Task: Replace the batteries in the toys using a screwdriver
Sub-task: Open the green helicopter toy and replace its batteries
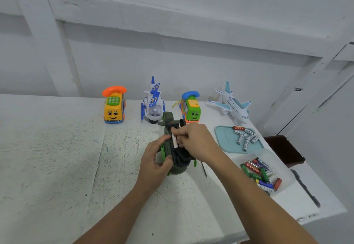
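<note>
Between my two hands I am holding the dark green toy [179, 164] belly-up: my left hand [155, 159] is gripping its body from the side, fingers curled round it, and my right hand [193, 140] is pinching a white battery [174, 139] at the open compartment. With the compartment showing, I am judging the unscrewing on this toy done; whether this cell is coming out or going in I cannot tell. Just beneath my right wrist a thin dark screwdriver [204, 168] is lying on the table, ready for closing up. Beyond my right hand a blue tray [224, 138] is holding a handful of white batteries, and beside my right forearm a clear tub [285, 169] is holding mixed coloured ones. Past my knuckles four more toys are standing in a row: yellow phone bus [114, 107], blue-and-white helicopter [153, 104], green phone bus [191, 109], white airplane [233, 107]. I am counting them as possible work remaining, though their undersides are hidden.
</note>
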